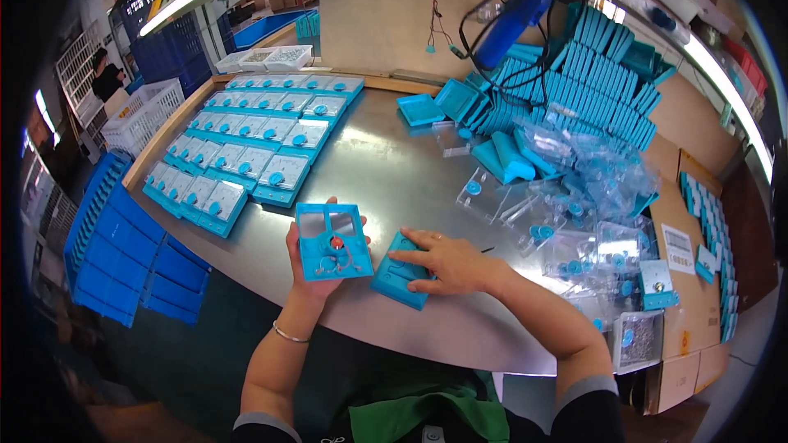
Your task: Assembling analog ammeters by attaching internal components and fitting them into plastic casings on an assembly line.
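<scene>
My left hand (315, 283) holds up an open-backed blue plastic meter housing (334, 262). Inside it are two windows, a red round part (336, 242) and thin wires. My fingers wrap around its sides and underneath. Just right of it, a second blue housing (397, 283) lies on the metal table, tilted in the view. My right hand (451, 265) reaches over this one with fingers apart, fingertips and thumb touching its top. The hand covers its right part. A thin dark tip (487, 250) shows behind the right hand; its kind is not clear.
Rows of blue-and-clear meters (246, 126) stand at the left. Blue housings (603, 78) are stacked at the back right, near a hanging blue tool (515, 23). Clear covers (566, 205) lie heaped at the right, beside a cardboard box (685, 295). White trays (267, 58) sit at the back.
</scene>
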Tool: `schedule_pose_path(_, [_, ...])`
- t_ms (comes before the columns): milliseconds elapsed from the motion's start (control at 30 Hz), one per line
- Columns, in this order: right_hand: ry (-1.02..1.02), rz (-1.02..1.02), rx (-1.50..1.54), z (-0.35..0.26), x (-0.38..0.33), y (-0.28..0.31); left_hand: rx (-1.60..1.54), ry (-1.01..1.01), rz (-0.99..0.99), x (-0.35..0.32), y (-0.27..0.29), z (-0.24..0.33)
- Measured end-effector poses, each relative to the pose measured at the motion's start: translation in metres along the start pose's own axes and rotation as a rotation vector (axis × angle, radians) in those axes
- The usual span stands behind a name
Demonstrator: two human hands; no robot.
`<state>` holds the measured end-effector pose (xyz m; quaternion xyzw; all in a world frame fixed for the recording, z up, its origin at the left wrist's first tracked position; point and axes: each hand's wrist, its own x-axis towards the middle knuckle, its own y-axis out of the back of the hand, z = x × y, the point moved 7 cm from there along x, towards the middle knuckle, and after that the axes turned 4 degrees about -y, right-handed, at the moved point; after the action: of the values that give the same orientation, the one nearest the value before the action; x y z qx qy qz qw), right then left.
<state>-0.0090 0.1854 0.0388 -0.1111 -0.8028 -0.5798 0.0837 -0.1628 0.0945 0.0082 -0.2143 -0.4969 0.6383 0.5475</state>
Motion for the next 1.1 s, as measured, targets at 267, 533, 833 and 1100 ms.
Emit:
schedule_pose_path(267, [-0.487,-0.269,-0.192,-0.007,-0.030,0.014,0.224,0.111,0.111,-0.053,-0.009,-0.007])
schedule_pose_path(533, [-0.507,0.113,0.297,0.011,-0.045,0.013,0.635,-0.126,0.009,-0.036,-0.013,-0.014])
schedule_pose_path(833, [-0.372,0.300,0.639,-0.047,-0.032,0.006,0.649,-0.238,-0.008,-0.045,-0.032,-0.040])
schedule_pose_path(1100, [-0.413,0.352,0.611,-0.054,-0.033,0.004,0.660,-0.223,-0.011,-0.048,-0.038,-0.043])
